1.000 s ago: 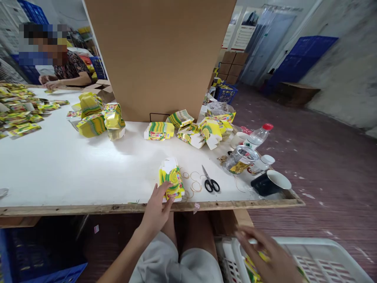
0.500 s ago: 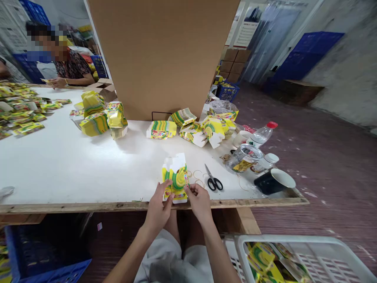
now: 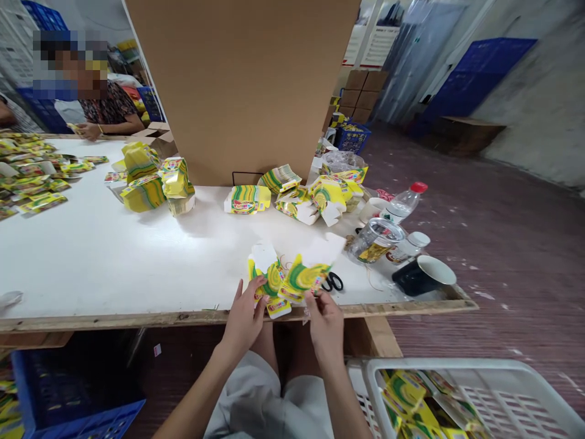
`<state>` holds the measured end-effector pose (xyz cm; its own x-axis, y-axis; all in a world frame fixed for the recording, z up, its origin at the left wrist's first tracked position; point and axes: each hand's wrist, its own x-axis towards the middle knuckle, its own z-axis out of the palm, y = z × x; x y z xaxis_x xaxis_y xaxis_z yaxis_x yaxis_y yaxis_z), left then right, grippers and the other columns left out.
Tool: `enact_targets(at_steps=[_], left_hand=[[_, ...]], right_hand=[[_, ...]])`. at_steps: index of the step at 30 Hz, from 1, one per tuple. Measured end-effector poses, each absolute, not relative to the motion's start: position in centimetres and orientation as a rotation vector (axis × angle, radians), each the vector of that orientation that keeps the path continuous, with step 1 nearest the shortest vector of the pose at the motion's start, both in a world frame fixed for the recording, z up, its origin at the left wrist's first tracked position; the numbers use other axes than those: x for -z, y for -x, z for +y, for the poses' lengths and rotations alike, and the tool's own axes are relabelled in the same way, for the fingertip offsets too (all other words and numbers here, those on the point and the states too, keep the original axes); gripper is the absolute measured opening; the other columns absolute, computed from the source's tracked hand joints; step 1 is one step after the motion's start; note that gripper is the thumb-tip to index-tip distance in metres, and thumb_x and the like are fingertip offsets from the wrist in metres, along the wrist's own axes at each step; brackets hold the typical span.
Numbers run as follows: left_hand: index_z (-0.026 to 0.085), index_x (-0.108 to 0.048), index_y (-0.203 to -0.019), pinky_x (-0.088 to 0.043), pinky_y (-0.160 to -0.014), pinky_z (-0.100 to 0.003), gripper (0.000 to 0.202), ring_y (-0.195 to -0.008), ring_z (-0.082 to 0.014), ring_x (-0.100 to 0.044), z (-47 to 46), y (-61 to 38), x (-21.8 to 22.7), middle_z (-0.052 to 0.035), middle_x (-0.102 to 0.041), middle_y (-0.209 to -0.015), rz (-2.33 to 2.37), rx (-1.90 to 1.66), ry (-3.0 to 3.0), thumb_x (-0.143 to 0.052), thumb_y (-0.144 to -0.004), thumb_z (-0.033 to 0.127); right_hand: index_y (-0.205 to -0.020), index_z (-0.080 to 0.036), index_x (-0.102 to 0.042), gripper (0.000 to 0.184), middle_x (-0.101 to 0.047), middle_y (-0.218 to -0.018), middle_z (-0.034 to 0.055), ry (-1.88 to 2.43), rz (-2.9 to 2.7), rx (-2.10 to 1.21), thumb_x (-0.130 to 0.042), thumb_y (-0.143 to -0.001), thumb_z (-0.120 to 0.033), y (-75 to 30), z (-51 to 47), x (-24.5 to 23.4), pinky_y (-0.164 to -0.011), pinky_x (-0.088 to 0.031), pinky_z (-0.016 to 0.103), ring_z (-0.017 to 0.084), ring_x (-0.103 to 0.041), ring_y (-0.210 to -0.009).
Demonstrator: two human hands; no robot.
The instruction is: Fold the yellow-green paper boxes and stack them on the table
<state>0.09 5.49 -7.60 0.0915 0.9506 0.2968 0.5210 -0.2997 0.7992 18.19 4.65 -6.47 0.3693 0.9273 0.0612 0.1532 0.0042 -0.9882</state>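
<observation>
My left hand [image 3: 245, 310] grips a yellow and green flattened box [image 3: 269, 268] near the table's front edge, thumb and fingers closed on its lower left side. A second flattened box [image 3: 304, 274], tilted with its white flaps pointing up to the right, is pinched by my right hand [image 3: 325, 317]. The two boxes overlap, the right one in front. Behind my right hand lie scissors [image 3: 337, 281]; only their black handles show, the blades being hidden by the right box. A rubber band [image 3: 284, 261] shows partly between the boxes.
Stacks of flattened boxes [image 3: 249, 200] stand before a large cardboard panel [image 3: 242, 91]. Bottles, a clear jar [image 3: 377, 241] and a dark mug [image 3: 423, 275] line the right edge. A white basket [image 3: 457, 366] sits lower right, a blue crate [image 3: 82, 421] lower left. Another person [image 3: 112, 113] sits far left.
My right hand has moved right, drawing one flattened box away from the other and tilting it over the scissors. My left hand stays nearly in place with its box.
</observation>
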Motion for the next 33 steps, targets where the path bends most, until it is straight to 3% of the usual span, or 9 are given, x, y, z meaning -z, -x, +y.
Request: enact_targets(at_steps=[3, 5, 9, 14, 19, 25, 30, 33], left_hand=[[0.020, -0.058, -0.122, -0.016, -0.122, -0.056, 0.029, -0.123, -0.0251, -0.061, 5.2, 0.1, 6.6, -0.0107, -0.069, -0.125, 1.431, -1.129, -1.845, -0.049, -0.094, 0.026], [0.019, -0.059, -0.122, -0.017, -0.122, -0.055, 0.031, -0.124, -0.0258, -0.060, 4.5, -0.1, 5.4, -0.0116, -0.069, -0.126, 1.413, -1.165, -1.777, -0.049, -0.095, 0.030], [0.019, -0.064, -0.121, -0.045, -0.106, -0.047, 0.043, -0.121, -0.0299, -0.061, 2.4, -1.9, 3.4, -0.0136, -0.068, -0.126, 0.951, -1.140, -1.241, -0.058, -0.090, 0.048], [0.018, -0.072, -0.114, -0.053, -0.093, -0.037, 0.052, -0.108, -0.0303, -0.068, 0.7, -3.3, 3.2, -0.0129, -0.075, -0.113, 0.536, -0.985, -0.758, -0.074, -0.075, 0.053], [0.017, -0.074, -0.110, -0.053, -0.090, -0.034, 0.044, -0.103, -0.0282, -0.070, 0.6, -2.9, 2.8, -0.0131, -0.076, -0.108, 0.512, -0.992, -0.664, -0.078, -0.075, 0.043], [0.015, -0.075, -0.104, -0.056, -0.082, -0.033, 0.044, -0.092, -0.0262, -0.073, 0.7, -3.5, 2.3, -0.0127, -0.078, -0.099, 0.656, -1.060, -0.643, -0.083, -0.069, 0.040], [0.015, -0.072, -0.099, -0.056, -0.078, -0.033, 0.038, -0.087, -0.0244, -0.072, 0.7, -4.4, 3.0, -0.0092, -0.078, -0.094, 0.784, -1.142, -0.756, -0.077, -0.075, 0.043], [0.016, -0.063, -0.111, -0.055, -0.084, -0.033, 0.040, -0.094, -0.0236, -0.071, 0.4, -4.5, 3.5, -0.0090, -0.076, -0.100, 0.867, -1.185, -0.841, -0.072, -0.080, 0.040]], right_hand=[[-0.092, -0.019, -0.068, 0.044, -0.071, -0.084, 0.0061, 1.407, -0.988, -0.857, -0.059, -0.083, -0.061, -20.3, 2.4, 5.5, -0.069, -0.049, 0.030, 0.021, -0.062, -0.076], [-0.091, -0.019, -0.070, 0.040, -0.072, -0.086, 0.0072, 1.376, -0.987, -0.969, -0.066, -0.080, -0.058, -21.3, 0.8, 4.9, -0.072, -0.051, 0.031, 0.022, -0.064, -0.078], [-0.100, -0.022, -0.067, 0.033, -0.071, -0.076, 0.0031, 1.212, -0.881, -1.335, -0.077, -0.077, -0.043, -20.5, -1.9, 4.6, -0.072, -0.053, 0.033, 0.021, -0.066, -0.072], [-0.091, -0.022, -0.068, 0.024, -0.074, -0.081, 0.0034, 1.026, -0.739, -1.511, -0.078, -0.078, -0.039, -17.7, -3.0, 5.0, -0.073, -0.053, 0.031, 0.019, -0.067, -0.074], [-0.090, -0.022, -0.069, 0.026, -0.075, -0.079, 0.0031, 1.017, -0.721, -1.482, -0.081, -0.074, -0.038, -17.3, -2.9, 4.7, -0.069, -0.053, 0.028, 0.017, -0.066, -0.069], [-0.092, -0.018, -0.074, 0.033, -0.076, -0.089, 0.0086, 1.309, -0.919, -1.217, -0.078, -0.073, -0.045, -17.8, -3.2, 4.2, -0.075, -0.055, 0.031, 0.024, -0.068, -0.083], [-0.080, -0.017, -0.070, 0.028, -0.071, -0.074, 0.0056, 1.372, -1.038, -1.153, -0.070, -0.079, -0.045, -17.5, -3.2, 4.0, -0.063, -0.053, 0.029, 0.021, -0.064, -0.067], [-0.074, -0.018, -0.066, 0.026, -0.067, -0.068, 0.0028, 1.400, -1.085, -1.048, -0.067, -0.083, -0.043, -17.5, -3.2, 4.2, -0.059, -0.051, 0.027, 0.018, -0.060, -0.063]])
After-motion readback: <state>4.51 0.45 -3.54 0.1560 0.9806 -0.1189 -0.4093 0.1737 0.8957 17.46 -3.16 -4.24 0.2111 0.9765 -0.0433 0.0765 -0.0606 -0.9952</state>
